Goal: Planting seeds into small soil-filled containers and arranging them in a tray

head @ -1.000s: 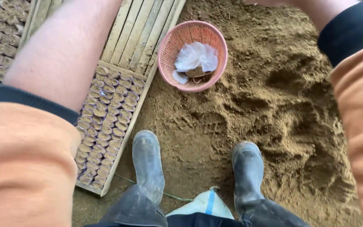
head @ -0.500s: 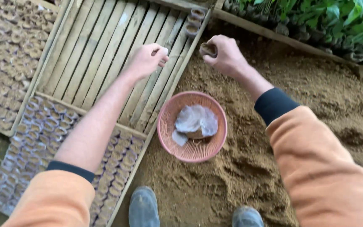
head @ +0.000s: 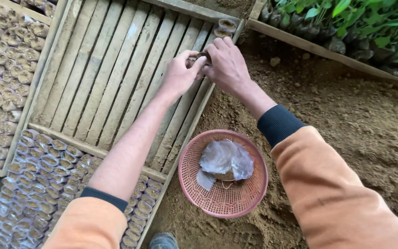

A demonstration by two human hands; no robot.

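Note:
My left hand [head: 179, 74] and my right hand [head: 226, 64] meet over the far right part of a slatted wooden frame [head: 111, 78]. Together they grip a small soil-filled nursery bag [head: 202, 56] between the fingertips. Two more filled bags [head: 224, 27] stand in the frame's far right corner, just beyond my hands. A pink plastic basket [head: 194, 184] sits on the soil below my right forearm, holding crumpled clear plastic bags [head: 224, 159].
Several rows of filled nursery bags [head: 47, 170] pack the near section of the frame, and more fill a bed at the left [head: 3, 74]. Loose brown soil [head: 346, 120] lies to the right. Green seedlings [head: 346, 23] grow behind a wooden plank at top right.
The view has tilted up from my boots to the frame. My hands, apart half a second ago, have come together over the small bag near the frame's right edge.

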